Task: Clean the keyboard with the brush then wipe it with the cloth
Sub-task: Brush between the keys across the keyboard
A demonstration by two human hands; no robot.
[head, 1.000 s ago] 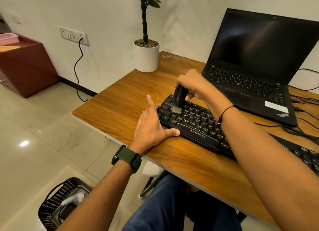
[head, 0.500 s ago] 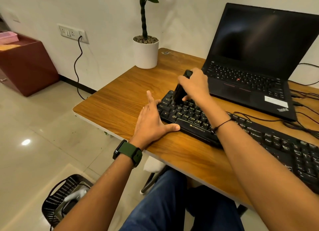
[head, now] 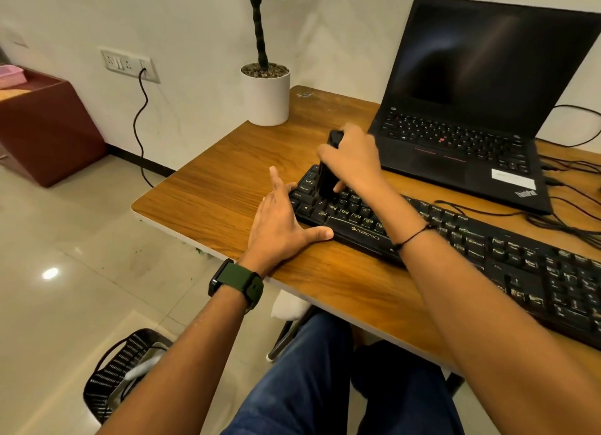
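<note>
A long black keyboard (head: 481, 249) lies slantwise on the wooden desk (head: 227, 180). My right hand (head: 356, 161) grips a black brush (head: 327, 177), held nearly upright with its lower end down on the keys at the keyboard's left end. The bristles are hidden by the brush body and my fingers. My left hand (head: 279, 229) lies flat on the desk against the keyboard's left end, fingers straight, thumb along the front edge. No cloth is in view.
An open black laptop (head: 471, 119) stands behind the keyboard, with cables (head: 572, 220) running off to the right. A white plant pot (head: 265, 96) sits at the desk's far left corner. On the floor to the left is a black basket (head: 113, 369).
The brush has swung from a forward lean to nearly upright and shifted slightly toward the keyboard's left end. The left hand has stayed in place. The camera has turned a little.
</note>
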